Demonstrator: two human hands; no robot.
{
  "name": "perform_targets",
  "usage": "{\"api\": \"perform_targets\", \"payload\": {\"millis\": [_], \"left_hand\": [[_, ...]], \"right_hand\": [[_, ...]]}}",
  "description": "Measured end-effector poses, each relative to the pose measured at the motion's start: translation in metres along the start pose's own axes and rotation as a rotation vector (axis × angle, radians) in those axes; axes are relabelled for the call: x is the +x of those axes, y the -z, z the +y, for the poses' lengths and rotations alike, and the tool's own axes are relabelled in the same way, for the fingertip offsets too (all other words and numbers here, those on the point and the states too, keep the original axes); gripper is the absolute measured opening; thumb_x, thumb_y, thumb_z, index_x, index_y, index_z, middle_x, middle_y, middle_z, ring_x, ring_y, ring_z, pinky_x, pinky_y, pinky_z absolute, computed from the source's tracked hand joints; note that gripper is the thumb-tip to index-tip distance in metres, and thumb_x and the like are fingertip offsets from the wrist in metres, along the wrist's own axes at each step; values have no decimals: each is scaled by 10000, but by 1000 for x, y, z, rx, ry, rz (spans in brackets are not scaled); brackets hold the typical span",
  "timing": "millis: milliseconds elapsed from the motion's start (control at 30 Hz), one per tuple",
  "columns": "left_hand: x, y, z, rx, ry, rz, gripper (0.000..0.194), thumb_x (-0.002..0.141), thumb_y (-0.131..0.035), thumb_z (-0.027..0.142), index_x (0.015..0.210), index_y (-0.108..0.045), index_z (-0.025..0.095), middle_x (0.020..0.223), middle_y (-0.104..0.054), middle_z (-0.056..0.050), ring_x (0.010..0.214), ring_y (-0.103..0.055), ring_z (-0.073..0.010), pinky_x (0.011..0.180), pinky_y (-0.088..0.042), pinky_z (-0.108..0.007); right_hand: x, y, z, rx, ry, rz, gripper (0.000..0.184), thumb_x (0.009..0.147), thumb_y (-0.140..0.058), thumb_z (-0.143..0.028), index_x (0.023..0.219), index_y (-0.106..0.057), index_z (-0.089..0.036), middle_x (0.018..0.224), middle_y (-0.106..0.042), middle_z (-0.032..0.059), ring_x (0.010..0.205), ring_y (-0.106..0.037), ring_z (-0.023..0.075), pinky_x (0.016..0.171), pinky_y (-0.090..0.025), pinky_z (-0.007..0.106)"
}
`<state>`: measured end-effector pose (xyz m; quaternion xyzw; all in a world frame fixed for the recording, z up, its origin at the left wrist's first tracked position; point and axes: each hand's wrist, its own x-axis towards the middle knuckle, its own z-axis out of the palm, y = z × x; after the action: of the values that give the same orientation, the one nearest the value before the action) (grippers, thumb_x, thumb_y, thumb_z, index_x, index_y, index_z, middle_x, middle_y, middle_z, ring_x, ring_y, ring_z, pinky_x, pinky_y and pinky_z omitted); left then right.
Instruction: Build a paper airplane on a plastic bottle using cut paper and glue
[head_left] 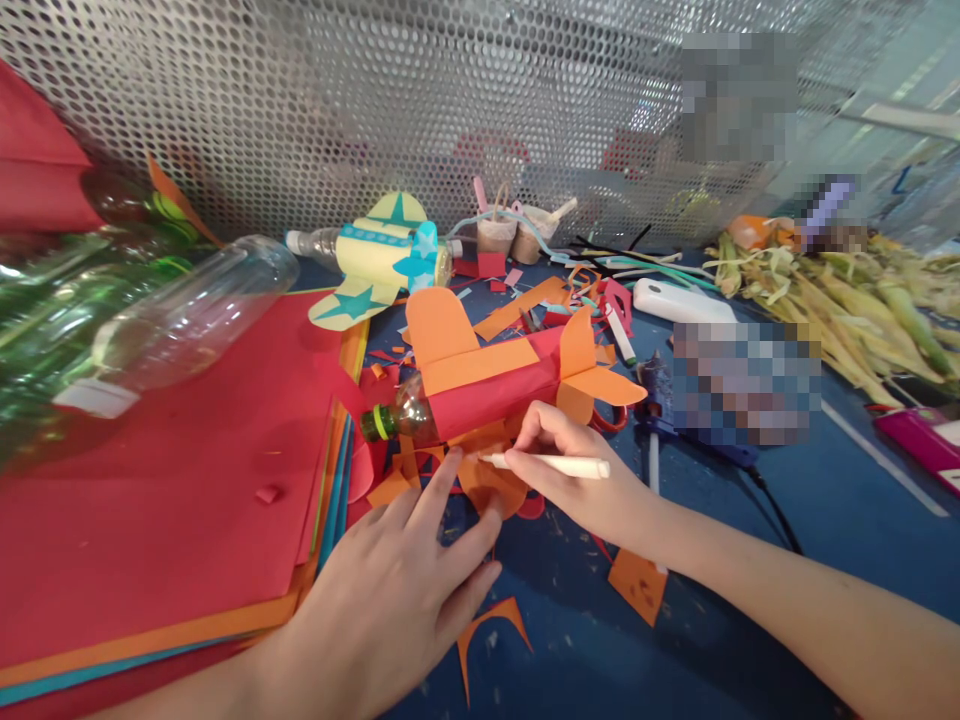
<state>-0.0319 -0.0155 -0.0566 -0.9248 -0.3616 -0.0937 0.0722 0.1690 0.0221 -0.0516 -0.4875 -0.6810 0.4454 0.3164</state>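
Note:
A bottle airplane (pixel 495 380) lies on its side in front of me, its bottle wrapped in red paper with orange paper wings and tail. Its green-capped neck (pixel 379 422) points left. My right hand (pixel 570 460) pinches a white marker (pixel 574 465), whose tip meets the orange paper wing (pixel 491 485) on the near side of the airplane. My left hand (pixel 405 570) has its fingers spread, with fingertips resting on or beside that wing. Nothing is gripped in the left hand.
Paper sheets (pixel 187 480) and plastic bottles (pixel 202 310) lie at left. A yellow bottle airplane (pixel 382 250) stands behind. Orange scraps (pixel 641 585), a blue glue gun (pixel 660 395), another marker (pixel 620 335) and corn husks (pixel 862 300) lie around. Perforated metal (pixel 337 110) closes the back.

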Motion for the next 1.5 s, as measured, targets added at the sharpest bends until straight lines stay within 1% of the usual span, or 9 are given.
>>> {"api": "perform_targets", "payload": {"millis": [233, 333, 467, 767, 900, 1367, 1500], "left_hand": [[2, 0, 0, 1, -1, 5, 343, 920, -380, 297, 1135, -644, 253, 1155, -610, -229, 765, -690, -296, 565, -582, -438], [2, 1, -1, 6, -5, 13, 337, 915, -394, 300, 1140, -641, 253, 1154, -612, -232, 770, -692, -295, 575, -584, -440], [1, 0, -1, 8, -5, 17, 334, 914, -399, 298, 1138, -641, 249, 1156, -612, -234, 763, -693, -292, 572, -584, -439], [0, 0, -1, 8, -1, 25, 313, 902, -426, 302, 1120, -645, 255, 1160, -613, -229, 766, -693, -292, 563, -584, -437], [1, 0, -1, 13, -2, 21, 318, 903, -419, 307, 1125, -641, 255, 1163, -611, -227, 771, -693, -294, 564, -584, -433], [1, 0, 0, 4, 1, 16, 311, 896, -440, 306, 1123, -648, 263, 1154, -610, -232, 763, -691, -298, 567, -580, -440], [1, -1, 0, 2, 1, 15, 319, 908, -411, 302, 1115, -651, 264, 1156, -607, -229, 765, -689, -295, 564, -579, -438]], "right_hand": [[0, 0, -1, 27, -10, 8, 200, 848, -553, -228, 725, -395, -220, 575, -449, -90, 486, -419, 80, 453, -296, 195], [0, 0, -1, 25, -8, 12, 194, 842, -560, -232, 731, -401, -221, 587, -455, -88, 488, -421, 80, 453, -296, 194], [0, 0, -1, 18, -13, 13, 204, 844, -554, -227, 715, -396, -221, 554, -417, -97, 469, -398, 76, 439, -275, 194], [-1, 0, -1, 14, -18, 27, 198, 840, -554, -238, 716, -400, -220, 557, -418, -95, 470, -404, 79, 439, -277, 201], [-1, 0, -2, 19, -23, 30, 201, 833, -550, -213, 705, -395, -219, 552, -416, -96, 474, -407, 78, 445, -282, 197], [-1, 0, -3, -15, -9, 38, 203, 837, -558, -214, 714, -395, -218, 550, -410, -99, 468, -391, 72, 436, -275, 188], [-1, 0, -4, -20, -17, 41, 201, 837, -557, -223, 710, -400, -217, 550, -417, -96, 472, -399, 75, 440, -280, 189]]}}
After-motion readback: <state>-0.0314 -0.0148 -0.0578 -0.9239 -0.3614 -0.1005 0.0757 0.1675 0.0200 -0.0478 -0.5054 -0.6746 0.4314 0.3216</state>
